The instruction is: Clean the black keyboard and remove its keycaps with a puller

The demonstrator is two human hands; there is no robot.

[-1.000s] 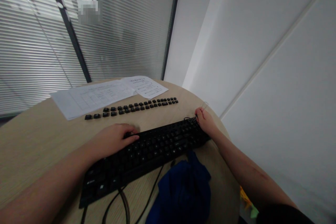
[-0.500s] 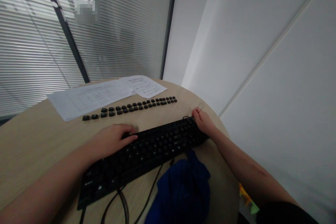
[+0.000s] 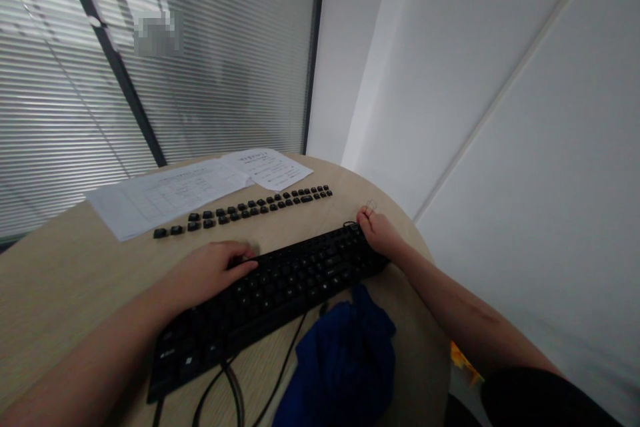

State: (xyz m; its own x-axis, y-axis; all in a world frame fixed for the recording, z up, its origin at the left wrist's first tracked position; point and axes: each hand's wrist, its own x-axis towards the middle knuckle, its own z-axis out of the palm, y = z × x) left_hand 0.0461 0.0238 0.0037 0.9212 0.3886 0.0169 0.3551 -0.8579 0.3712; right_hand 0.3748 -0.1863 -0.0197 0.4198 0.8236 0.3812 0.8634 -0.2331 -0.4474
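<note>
A black keyboard (image 3: 285,287) lies slanted across the table in front of me. My left hand (image 3: 217,270) grips its far edge, the thumb resting over the keys and the other fingers bent behind the edge. At the keyboard's far right end, my right hand (image 3: 377,232) is closed on a keycap puller (image 3: 371,205). The puller's thin wire loops stick up above the fingers, and a dark ring shows at the left of the hand. Beyond the keyboard, black keycaps (image 3: 260,209) stand in two long rows.
Printed sheets of paper (image 3: 170,197) lie at the back of the round wooden table (image 3: 55,273). A blue cloth (image 3: 340,367) sits near me, beside black cables (image 3: 235,390). A white wall (image 3: 525,167) rises at the right, and a glass partition with blinds (image 3: 240,53) at the back.
The view has shifted slightly, so everything appears a little lower and further left. Both hands keep their hold, and the puller's wire loops look turned a bit.
</note>
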